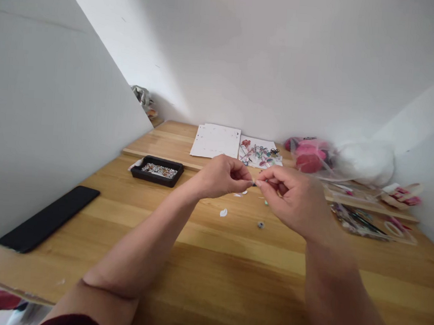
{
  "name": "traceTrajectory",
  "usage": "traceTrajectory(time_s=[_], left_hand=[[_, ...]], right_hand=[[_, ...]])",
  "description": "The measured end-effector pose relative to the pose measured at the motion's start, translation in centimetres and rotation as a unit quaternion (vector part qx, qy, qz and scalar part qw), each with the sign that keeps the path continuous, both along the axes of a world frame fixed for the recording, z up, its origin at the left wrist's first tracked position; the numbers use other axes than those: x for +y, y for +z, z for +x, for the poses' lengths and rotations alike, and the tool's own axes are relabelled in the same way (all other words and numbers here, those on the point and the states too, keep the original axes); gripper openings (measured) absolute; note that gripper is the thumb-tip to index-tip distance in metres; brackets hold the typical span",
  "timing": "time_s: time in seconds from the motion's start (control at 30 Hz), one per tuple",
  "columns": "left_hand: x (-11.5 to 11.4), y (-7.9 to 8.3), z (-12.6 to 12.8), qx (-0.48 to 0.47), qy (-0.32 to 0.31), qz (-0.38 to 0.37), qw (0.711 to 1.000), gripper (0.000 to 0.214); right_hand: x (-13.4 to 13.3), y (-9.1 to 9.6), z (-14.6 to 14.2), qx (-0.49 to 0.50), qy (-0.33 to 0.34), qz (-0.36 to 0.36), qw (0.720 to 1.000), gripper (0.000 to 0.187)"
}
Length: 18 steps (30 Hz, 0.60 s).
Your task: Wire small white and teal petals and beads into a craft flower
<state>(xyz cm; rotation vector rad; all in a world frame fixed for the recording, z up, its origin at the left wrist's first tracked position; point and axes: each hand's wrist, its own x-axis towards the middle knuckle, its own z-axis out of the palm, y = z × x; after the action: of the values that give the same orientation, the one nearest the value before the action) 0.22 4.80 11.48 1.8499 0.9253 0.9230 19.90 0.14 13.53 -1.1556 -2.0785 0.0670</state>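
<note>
My left hand (226,177) and my right hand (292,195) meet above the middle of the wooden table, fingertips almost touching. Each pinches with thumb and forefinger at a tiny dark piece (254,183) between them, too small to name. Below my left hand lies a white leaf-shaped cutout (223,212) on the wood. A small round grey item (260,225) sits beneath my right hand. More small white bits lie just under the fingertips.
A black tray (157,172) of small beads stands left. Behind are white sheets (218,142) and a sheet with colourful wire-like pieces (260,153). Bags of pink and white stuffing (366,160) and a clear tray of tools (372,224) are right. A black slab (49,217) lies far left.
</note>
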Motion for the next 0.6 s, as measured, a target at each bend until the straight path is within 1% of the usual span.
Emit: traceTrajectory(time_s=[0.13, 0.23, 0.3, 0.43, 0.53, 0.6], left_hand=[[0.1, -0.1, -0.1, 0.025, -0.039, -0.012, 0.999, 0.010], [0.1, 0.0, -0.3, 0.008, -0.082, -0.044, 0.996, 0.010], [0.0, 0.1, -0.3, -0.013, -0.111, -0.069, 0.991, 0.010], [0.0, 0.1, -0.4, -0.064, -0.148, -0.116, 0.980, 0.010], [0.0, 0.1, -0.4, -0.094, -0.148, -0.135, 0.975, 0.006], [-0.1, 0.1, -0.4, -0.104, -0.141, -0.141, 0.974, 0.004]], right_hand=[[0.2, 0.2, 0.7, 0.023, 0.027, -0.084, 0.996, 0.009], [0.5, 0.3, 1.2, 0.064, 0.056, -0.156, 0.984, 0.009], [0.9, 0.3, 1.4, 0.094, 0.073, -0.190, 0.975, 0.011], [1.7, -0.1, 1.5, 0.145, 0.097, -0.220, 0.960, 0.014], [2.2, -0.7, 1.4, 0.171, 0.105, -0.218, 0.955, 0.017], [2.3, -1.0, 1.3, 0.185, 0.104, -0.202, 0.956, 0.018]])
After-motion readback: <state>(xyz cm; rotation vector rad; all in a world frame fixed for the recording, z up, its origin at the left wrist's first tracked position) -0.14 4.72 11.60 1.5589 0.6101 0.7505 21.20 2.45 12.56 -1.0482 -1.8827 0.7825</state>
